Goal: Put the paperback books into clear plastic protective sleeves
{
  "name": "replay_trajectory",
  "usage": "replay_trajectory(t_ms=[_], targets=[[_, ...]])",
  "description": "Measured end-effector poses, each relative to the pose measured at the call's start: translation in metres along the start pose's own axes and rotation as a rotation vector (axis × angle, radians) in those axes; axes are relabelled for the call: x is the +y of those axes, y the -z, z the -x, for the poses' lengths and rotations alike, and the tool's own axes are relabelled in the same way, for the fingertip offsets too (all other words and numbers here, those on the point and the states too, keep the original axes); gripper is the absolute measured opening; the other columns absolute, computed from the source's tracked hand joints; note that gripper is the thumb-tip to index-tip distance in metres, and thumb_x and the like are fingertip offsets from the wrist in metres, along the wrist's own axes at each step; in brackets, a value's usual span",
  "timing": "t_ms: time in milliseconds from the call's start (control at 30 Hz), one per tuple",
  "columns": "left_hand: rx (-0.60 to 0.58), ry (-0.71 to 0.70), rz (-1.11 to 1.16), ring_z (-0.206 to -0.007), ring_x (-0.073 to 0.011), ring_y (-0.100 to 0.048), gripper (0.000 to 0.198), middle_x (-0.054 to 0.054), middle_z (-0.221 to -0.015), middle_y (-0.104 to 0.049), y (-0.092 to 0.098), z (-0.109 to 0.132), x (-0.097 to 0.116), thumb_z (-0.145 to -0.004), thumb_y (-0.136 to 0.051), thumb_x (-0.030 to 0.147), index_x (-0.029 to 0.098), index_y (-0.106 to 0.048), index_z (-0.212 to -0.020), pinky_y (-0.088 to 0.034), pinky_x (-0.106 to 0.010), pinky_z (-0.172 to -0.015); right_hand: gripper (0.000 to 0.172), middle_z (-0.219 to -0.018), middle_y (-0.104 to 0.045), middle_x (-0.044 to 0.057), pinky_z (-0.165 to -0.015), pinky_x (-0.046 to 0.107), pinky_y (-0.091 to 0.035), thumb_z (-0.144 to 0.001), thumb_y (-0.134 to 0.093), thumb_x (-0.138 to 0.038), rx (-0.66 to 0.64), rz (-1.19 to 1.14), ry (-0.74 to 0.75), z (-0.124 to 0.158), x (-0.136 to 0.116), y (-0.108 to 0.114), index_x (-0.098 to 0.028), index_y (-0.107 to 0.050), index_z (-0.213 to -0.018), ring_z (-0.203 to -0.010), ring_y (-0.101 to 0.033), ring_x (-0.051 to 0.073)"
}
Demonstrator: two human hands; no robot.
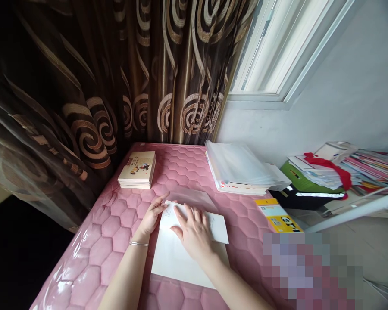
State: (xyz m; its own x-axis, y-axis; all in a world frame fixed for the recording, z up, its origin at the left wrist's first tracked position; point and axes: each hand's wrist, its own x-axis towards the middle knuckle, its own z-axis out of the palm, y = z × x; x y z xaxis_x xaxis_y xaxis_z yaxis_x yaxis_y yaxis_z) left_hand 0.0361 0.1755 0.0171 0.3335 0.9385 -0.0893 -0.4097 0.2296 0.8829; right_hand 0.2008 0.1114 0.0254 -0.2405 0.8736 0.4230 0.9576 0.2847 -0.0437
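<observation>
mattress point(116, 224), pink quilted | swirled curtain point(142, 64) behind | left hand point(151, 214), right hand point(194, 232) apart on white paper point(177, 262)

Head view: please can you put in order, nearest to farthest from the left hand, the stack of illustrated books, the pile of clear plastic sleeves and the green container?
From the left hand:
1. Stack of illustrated books: straight ahead, slightly left.
2. Pile of clear plastic sleeves: ahead, to the right.
3. Green container: farthest, at the right, with papers on it.

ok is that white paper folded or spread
Folded, it seems: an upper flap lies over the lower part, under the right hand.
</observation>
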Motion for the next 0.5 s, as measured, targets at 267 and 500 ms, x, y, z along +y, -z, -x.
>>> replay_trajectory(t_ms=[267, 500], targets=[[0.007, -0.067, -0.097, -0.081, -0.0144, -0.061, 0.065, -0.004, -0.104, -0.068, -0.003, 0.000, -0.002, -0.077, -0.074, 0.030, 0.022, -0.052, -0.137, -0.048, -0.024, -0.073, 0.044, -0.132, -0.056, 0.014, -0.097, 0.051, -0.037, -0.095, -0.046, -0.048, -0.013, -0.090, -0.001, -0.005, 0.006, 0.011, -0.027, -0.056, -0.132, -0.117, -0.049, 0.033], [0.035, -0.061, -0.119, -0.084, -0.0159, -0.063, 0.069, -0.005, -0.111, -0.067, 0.000, -0.002, -0.005, -0.078, -0.072, 0.037, 0.025, -0.048, -0.141, -0.049, -0.026, -0.074, 0.051, -0.122, -0.060, 0.022, -0.094, 0.054, -0.039, -0.088, -0.051, -0.046, 0.143, -0.301, -0.597, 0.000, 0.073, 0.010, -0.011, -0.056, -0.126, -0.113, -0.053, 0.037]])
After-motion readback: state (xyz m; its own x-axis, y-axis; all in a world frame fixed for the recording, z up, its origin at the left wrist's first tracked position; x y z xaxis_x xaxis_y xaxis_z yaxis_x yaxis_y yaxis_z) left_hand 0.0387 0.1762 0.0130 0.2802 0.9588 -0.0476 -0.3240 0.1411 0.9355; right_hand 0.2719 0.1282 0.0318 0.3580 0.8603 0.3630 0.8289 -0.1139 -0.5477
